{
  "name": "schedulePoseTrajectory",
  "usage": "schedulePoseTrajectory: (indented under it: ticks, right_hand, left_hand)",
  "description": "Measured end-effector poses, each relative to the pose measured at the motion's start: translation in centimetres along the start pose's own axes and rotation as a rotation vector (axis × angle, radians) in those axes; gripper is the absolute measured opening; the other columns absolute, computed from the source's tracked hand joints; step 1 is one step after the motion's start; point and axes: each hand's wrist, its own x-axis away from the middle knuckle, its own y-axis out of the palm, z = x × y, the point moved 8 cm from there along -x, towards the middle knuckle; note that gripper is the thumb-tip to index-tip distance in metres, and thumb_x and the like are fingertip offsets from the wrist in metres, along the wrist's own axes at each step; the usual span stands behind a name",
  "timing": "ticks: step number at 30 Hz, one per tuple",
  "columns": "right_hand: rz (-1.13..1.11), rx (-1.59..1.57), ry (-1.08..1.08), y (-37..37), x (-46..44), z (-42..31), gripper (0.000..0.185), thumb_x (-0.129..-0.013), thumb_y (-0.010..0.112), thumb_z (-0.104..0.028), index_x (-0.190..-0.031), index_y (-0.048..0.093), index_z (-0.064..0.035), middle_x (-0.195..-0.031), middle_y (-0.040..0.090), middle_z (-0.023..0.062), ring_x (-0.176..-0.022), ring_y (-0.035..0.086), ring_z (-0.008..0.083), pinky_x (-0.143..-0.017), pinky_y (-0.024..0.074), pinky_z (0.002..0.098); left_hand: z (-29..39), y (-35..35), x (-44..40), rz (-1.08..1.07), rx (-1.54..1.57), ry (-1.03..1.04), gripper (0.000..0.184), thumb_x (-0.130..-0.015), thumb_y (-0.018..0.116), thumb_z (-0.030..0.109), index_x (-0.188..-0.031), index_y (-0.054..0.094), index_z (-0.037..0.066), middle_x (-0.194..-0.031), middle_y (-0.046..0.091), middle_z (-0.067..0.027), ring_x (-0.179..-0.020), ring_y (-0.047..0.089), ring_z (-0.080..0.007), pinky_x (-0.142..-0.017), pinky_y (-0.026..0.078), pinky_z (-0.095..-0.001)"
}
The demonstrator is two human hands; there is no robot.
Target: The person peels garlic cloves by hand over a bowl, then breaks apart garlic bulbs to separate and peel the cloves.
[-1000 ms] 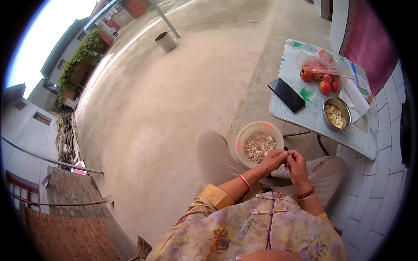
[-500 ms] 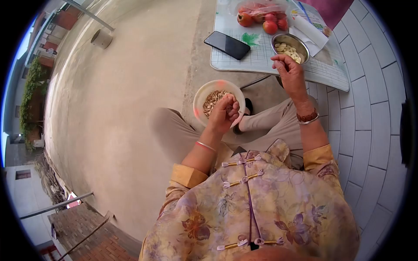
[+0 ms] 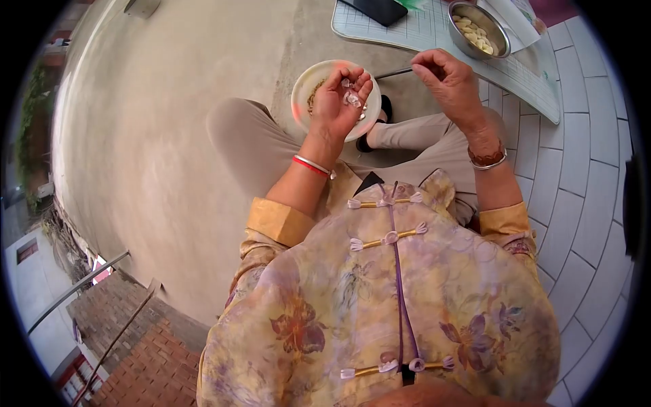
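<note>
Your left hand [image 3: 333, 108] and right hand [image 3: 451, 85] have an open gap between them.
The counter's [image 3: 413, 32] metal leg [image 3: 395, 72] crosses low there. Toward the metal bowl [image 3: 461, 45], the counter's edge and the bowl's raised rim bar you a low path; bare surface lies between bowl and phone [image 3: 381, 11].

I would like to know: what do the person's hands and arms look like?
No gloves cover the left hand or right hand. The left wears a red band and a whitish band; the right, a brown bracelet and a silvery bangle. The patterned sleeves end in wide yellow cuffs.
</note>
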Motion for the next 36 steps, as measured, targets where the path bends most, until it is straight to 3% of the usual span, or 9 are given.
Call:
schedulePoseTrajectory:
  ticks: [3,8,11,17,24,28,32,34,36]
  right_hand:
    - [-0.245,-0.093,0.047,7.8,3.1,0.1,0.016,-0.079,0.066,-0.008,-0.093,0.06,-0.0027,-0.069,0.058,0.0053,-0.061,0.056,0.0138,-0.059,0.047,0.0261]
    - [-0.186,-0.122,0.106,11.3,3.6,1.1,0.03,-0.076,0.068,-0.007,-0.103,0.055,-0.0055,-0.064,0.058,0.0068,-0.056,0.058,0.0185,-0.057,0.0479,0.03]
    - [-0.073,-0.188,0.113,11.0,3.2,1.6,0.033,-0.075,0.067,-0.007,-0.106,0.053,-0.0056,-0.065,0.059,0.0075,-0.058,0.06,0.0202,-0.058,0.0485,0.0313]
    - [-0.118,-0.019,0.083,11.4,3.1,2.5,0.039,-0.074,0.067,-0.007,-0.11,0.052,-0.0057,-0.068,0.06,0.0089,-0.059,0.06,0.0242,-0.059,0.05,0.0335]
    - [-0.142,-0.272,0.192,10.1,3.5,2.1,0.026,-0.085,0.062,-0.005,-0.11,0.055,-0.0023,-0.073,0.06,0.0005,-0.061,0.051,0.0048,-0.056,0.0466,0.021]
    - [-0.366,-0.505,0.301,9.9,4.7,1.1,0.013,-0.089,0.058,-0.006,-0.1,0.06,0.0003,-0.078,0.06,-0.0008,-0.065,0.051,0.0033,-0.059,0.0449,0.0181]
    - [-0.757,-0.684,0.285,12.1,7.0,-3.4,0.013,-0.087,0.061,-0.009,-0.097,0.063,0.0,-0.081,0.06,-0.0018,-0.07,0.054,0.0034,-0.063,0.0466,0.0203]
    - [-0.892,-0.564,0.006,13.4,8.0,-6.1,0.016,-0.085,0.062,-0.009,-0.098,0.063,-0.0007,-0.084,0.061,0.0008,-0.073,0.056,0.0065,-0.066,0.0478,0.0225]
    - [-0.969,-0.488,-0.019,14.7,8.4,-7.0,0.02,-0.082,0.065,-0.011,-0.099,0.063,-0.0015,-0.088,0.062,0.0044,-0.075,0.059,0.0104,-0.068,0.0489,0.0247]
  left_hand:
    - [-0.2,0.1,-0.6,-0.103,0.005,-0.002,0.02,-0.096,0.043,0.017,-0.09,0.055,0.003,-0.091,0.062,-0.0111,-0.088,0.06,-0.0283,-0.086,0.05,-0.0395]
    - [-1.1,-0.6,-0.5,-0.253,-0.049,-0.126,0.019,-0.096,0.045,0.019,-0.09,0.057,0.005,-0.087,0.06,-0.0072,-0.087,0.058,-0.0206,-0.08,0.049,-0.0354]
    - [-1.4,-2.0,-0.3,0.06,-0.116,-0.008,0.02,-0.095,0.046,0.02,-0.087,0.056,0.006,-0.082,0.059,-0.0059,-0.077,0.056,-0.0184,-0.074,0.048,-0.0319]
    - [-1.6,-1.5,-0.2,-0.002,-0.198,0.039,0.021,-0.095,0.045,0.021,-0.087,0.054,0.004,-0.083,0.057,-0.0052,-0.078,0.056,-0.0179,-0.073,0.048,-0.03]
    - [0.6,-2.7,-0.6,0.248,-0.038,0.024,0.016,-0.094,0.043,0.013,-0.079,0.044,0.007,-0.065,0.042,-0.0011,-0.058,0.04,-0.013,-0.053,0.038,-0.0266]
    - [3.9,-0.1,0.5,0.062,-0.135,0.038,0.019,-0.097,0.038,0.011,-0.079,0.041,0.006,-0.06,0.029,0.0024,-0.049,0.024,-0.009,-0.043,0.021,-0.0228]
    - [6.6,1.5,1.4,-0.152,-0.193,0.016,0.019,-0.099,0.038,0.017,-0.082,0.044,0.008,-0.056,0.027,0.0033,-0.047,0.024,-0.0083,-0.041,0.021,-0.0219]
    - [8.0,2.7,2.5,-0.126,-0.215,0.046,0.02,-0.099,0.038,0.016,-0.082,0.044,0.008,-0.057,0.028,0.0034,-0.047,0.024,-0.0085,-0.041,0.021,-0.022]
    - [9.3,3.6,3.3,-0.177,-0.15,0.057,0.019,-0.098,0.038,0.015,-0.082,0.044,0.007,-0.057,0.028,0.0034,-0.047,0.024,-0.0085,-0.042,0.021,-0.0221]
